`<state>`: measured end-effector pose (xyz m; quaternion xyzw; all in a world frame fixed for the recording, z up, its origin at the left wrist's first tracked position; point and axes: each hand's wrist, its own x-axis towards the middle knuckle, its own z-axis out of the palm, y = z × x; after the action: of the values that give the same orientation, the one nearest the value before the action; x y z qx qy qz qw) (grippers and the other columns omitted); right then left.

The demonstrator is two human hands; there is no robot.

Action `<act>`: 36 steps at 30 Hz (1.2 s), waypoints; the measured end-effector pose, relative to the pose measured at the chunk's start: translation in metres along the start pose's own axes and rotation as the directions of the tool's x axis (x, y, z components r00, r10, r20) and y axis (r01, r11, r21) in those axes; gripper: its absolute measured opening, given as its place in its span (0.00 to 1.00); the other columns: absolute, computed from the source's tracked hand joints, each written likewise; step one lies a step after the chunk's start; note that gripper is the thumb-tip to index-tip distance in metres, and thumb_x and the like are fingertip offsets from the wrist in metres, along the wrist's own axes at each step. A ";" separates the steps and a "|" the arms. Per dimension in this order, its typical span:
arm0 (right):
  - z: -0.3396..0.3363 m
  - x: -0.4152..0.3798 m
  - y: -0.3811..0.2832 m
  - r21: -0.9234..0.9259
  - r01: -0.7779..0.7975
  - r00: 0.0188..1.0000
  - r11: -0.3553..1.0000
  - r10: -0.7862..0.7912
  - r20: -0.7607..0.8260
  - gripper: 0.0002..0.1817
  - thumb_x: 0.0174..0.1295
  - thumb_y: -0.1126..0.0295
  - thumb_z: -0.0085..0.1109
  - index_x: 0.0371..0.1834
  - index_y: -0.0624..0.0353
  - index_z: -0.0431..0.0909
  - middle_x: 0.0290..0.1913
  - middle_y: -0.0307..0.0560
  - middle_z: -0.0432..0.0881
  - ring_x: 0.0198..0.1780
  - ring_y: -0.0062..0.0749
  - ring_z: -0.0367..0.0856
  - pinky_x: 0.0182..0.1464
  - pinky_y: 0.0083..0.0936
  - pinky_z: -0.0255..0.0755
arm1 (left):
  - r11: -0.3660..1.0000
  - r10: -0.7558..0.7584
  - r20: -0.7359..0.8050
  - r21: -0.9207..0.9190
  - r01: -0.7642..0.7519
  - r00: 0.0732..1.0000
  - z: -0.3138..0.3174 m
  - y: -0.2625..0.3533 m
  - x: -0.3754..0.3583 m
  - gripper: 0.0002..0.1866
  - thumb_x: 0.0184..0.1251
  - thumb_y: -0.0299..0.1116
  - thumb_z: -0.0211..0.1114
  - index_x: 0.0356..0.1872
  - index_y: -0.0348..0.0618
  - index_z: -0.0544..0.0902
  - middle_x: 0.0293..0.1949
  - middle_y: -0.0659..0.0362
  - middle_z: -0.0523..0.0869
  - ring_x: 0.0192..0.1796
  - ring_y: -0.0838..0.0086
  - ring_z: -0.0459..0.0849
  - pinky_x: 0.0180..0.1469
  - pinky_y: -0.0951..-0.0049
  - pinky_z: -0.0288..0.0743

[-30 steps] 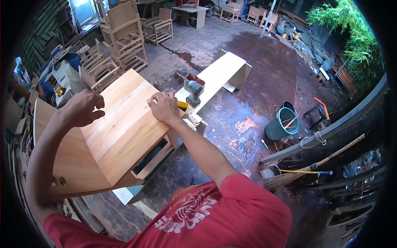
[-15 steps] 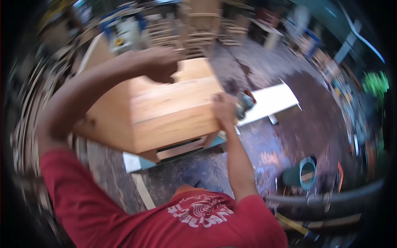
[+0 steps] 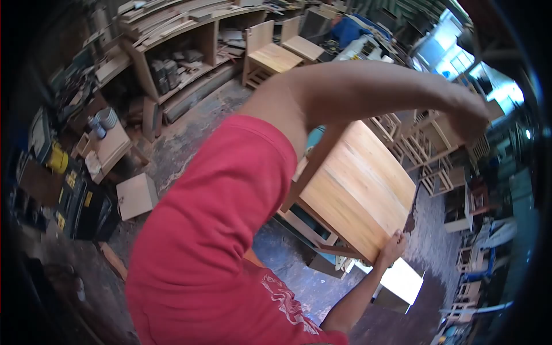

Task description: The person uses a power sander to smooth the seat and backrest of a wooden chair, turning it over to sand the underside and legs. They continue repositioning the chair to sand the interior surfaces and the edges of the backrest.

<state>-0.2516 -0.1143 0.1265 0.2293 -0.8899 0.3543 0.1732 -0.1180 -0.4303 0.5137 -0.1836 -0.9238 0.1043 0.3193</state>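
Note:
A wooden chair with a broad, pale plank seat stands before me, its upright back panel partly hidden behind my raised left arm. My right hand is at the near right corner of the seat, fingers curled over the edge. Up at the right, my left hand hangs in the air beyond the seat, apart from it. That hand is dark and blurred, so its fingers cannot be made out.
A white board lies on the floor past my right hand. Behind stand a shelf unit loaded with wood offcuts and another chair. At the left are a small table, a black and yellow toolbox and a pale box.
My view has swung left, so the chair now appears farther right and turned. The left arm reaches across the top of the view. My right hand remains at the seat edge.

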 end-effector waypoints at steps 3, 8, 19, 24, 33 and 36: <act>0.004 -0.002 -0.007 0.068 0.014 1.000 0.998 -0.014 0.003 0.23 0.76 0.56 0.57 0.51 0.70 0.82 0.45 0.58 0.86 0.46 0.44 0.82 0.53 0.40 0.74 | 0.926 -0.320 -0.386 -0.320 0.200 0.865 -0.036 -0.040 -0.056 0.18 0.69 0.52 0.66 0.42 0.51 0.93 0.39 0.57 0.94 0.41 0.63 0.92 0.49 0.65 0.85; 0.000 -0.005 -0.024 0.080 -0.100 0.993 0.992 0.094 0.066 0.21 0.77 0.60 0.56 0.56 0.71 0.80 0.54 0.59 0.83 0.56 0.45 0.80 0.61 0.40 0.73 | 0.415 -0.854 -0.297 -0.884 0.214 0.427 -0.015 -0.018 -0.215 0.28 0.67 0.50 0.69 0.54 0.33 0.88 0.49 0.45 0.90 0.52 0.64 0.88 0.56 0.67 0.81; 0.036 0.038 -0.017 -0.065 -0.233 0.972 0.970 0.235 0.028 0.33 0.74 0.46 0.55 0.60 0.73 0.77 0.59 0.68 0.82 0.63 0.59 0.79 0.68 0.42 0.69 | -0.427 -0.809 0.543 -0.807 0.407 0.225 0.144 0.075 -0.354 0.34 0.81 0.59 0.54 0.71 0.39 0.76 0.63 0.52 0.83 0.64 0.66 0.81 0.66 0.64 0.73; 0.041 0.050 -0.004 -0.127 -0.182 0.981 0.975 0.189 0.052 0.34 0.74 0.45 0.55 0.60 0.72 0.77 0.56 0.68 0.84 0.61 0.59 0.81 0.67 0.44 0.69 | -0.454 -0.754 0.575 -0.806 0.380 0.317 0.141 0.093 -0.356 0.38 0.82 0.62 0.51 0.71 0.35 0.75 0.65 0.50 0.83 0.65 0.64 0.81 0.68 0.61 0.73; 0.046 0.073 0.009 -0.117 -0.051 0.986 0.992 0.069 0.153 0.32 0.76 0.47 0.51 0.54 0.74 0.80 0.54 0.69 0.85 0.57 0.56 0.82 0.62 0.45 0.71 | -0.448 -0.833 0.464 -0.885 0.125 0.301 0.165 0.138 -0.375 0.37 0.84 0.61 0.49 0.68 0.32 0.77 0.63 0.49 0.84 0.64 0.63 0.82 0.68 0.62 0.73; 0.047 0.079 0.015 -0.162 -0.018 0.982 0.987 0.048 0.184 0.32 0.76 0.47 0.51 0.51 0.74 0.82 0.50 0.69 0.86 0.54 0.55 0.83 0.59 0.45 0.72 | -0.329 -0.876 0.348 -0.937 0.115 0.333 0.183 0.175 -0.392 0.35 0.85 0.58 0.48 0.66 0.32 0.79 0.60 0.50 0.85 0.61 0.65 0.83 0.66 0.64 0.75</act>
<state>-0.3323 -0.1605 0.1236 0.2321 -0.9314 0.2616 0.1008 0.1002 -0.4441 0.1016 0.1303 -0.5255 -0.7576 0.3646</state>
